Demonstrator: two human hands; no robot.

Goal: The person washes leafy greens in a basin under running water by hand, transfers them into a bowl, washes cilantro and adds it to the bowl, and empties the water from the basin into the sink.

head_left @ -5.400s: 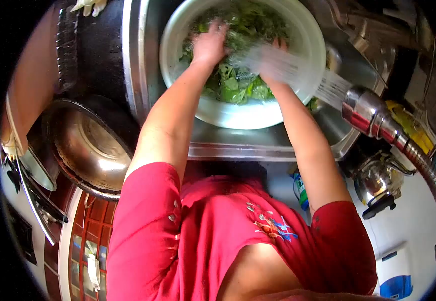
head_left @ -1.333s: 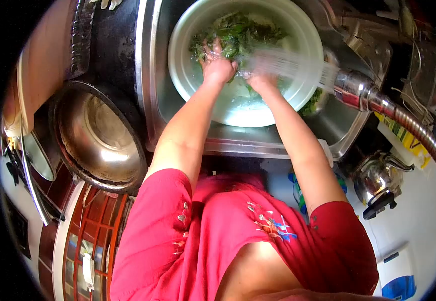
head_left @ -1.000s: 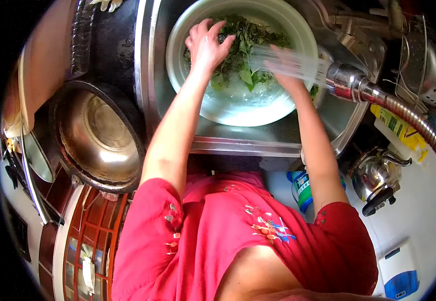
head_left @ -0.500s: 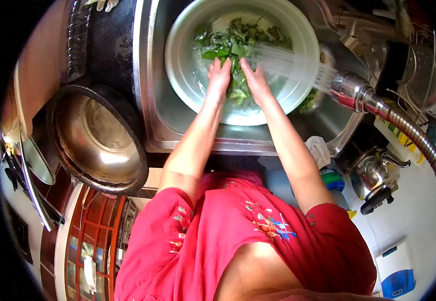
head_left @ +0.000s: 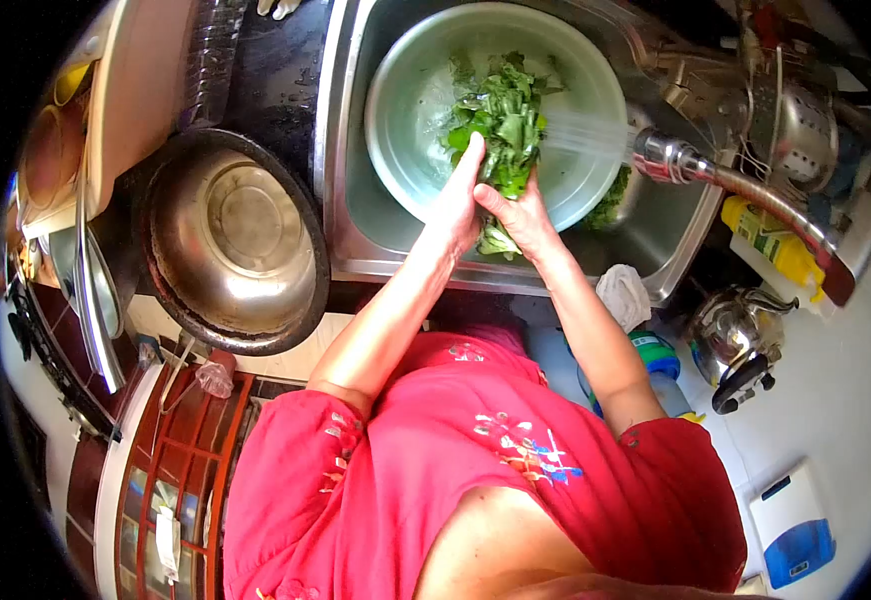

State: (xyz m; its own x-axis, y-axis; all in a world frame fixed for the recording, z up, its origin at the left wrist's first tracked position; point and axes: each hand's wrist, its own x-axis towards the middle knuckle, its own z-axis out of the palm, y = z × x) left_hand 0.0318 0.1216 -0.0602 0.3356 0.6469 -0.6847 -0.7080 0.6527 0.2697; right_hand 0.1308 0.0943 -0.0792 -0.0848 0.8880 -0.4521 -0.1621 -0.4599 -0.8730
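Note:
A bunch of leafy greens (head_left: pixel 511 125) is gathered between my two hands over the pale green basin (head_left: pixel 395 130). My left hand (head_left: pixel 460 205) presses along the left side of the bunch, fingers together. On the right side, my right hand (head_left: pixel 521 215) is wrapped round the greens, thumb toward the left hand. Stems stick out below the hands. Water sprays leftward from the metal faucet head (head_left: pixel 660 157) into the basin and onto the greens.
The basin stands in a steel sink (head_left: pixel 355 245). More greens (head_left: pixel 610 200) lie in the sink, right of the basin. A large metal pan (head_left: pixel 240 300) is at the left. On the right are a white cloth (head_left: pixel 623 297), a kettle (head_left: pixel 735 335) and a yellow bottle (head_left: pixel 770 240).
Both hands have drawn the greens together and lifted them toward me. The basin, sink and pan appear farther right in view, and the faucet head appears slightly left.

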